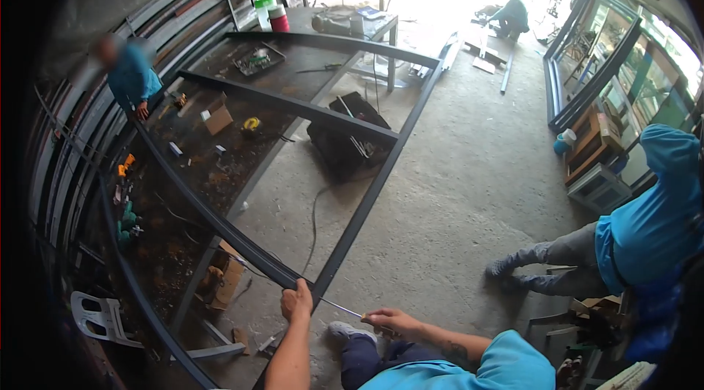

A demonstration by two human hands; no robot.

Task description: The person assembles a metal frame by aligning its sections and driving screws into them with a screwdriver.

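A dark metal frame (359, 232) with crossbars lies over the workbench and juts out past its edge. My left hand (297, 302) is closed round a corner joint of this frame, near the bottom centre. To the right of it, my right hand (392, 322) grips the handle of a screwdriver (341, 308). The thin shaft points left at the joint, and its tip reaches the frame's side beside my left hand. Whether the tip sits in a screw is too small to tell.
A person (132, 78) stands at the bench's far left, a hand by the frame. Another person (631, 228) is close on the right; one crouches (511, 14) far back. The workbench (169, 228) holds tools and a cardboard box (218, 117). A black bin (345, 140) stands beneath the frame.
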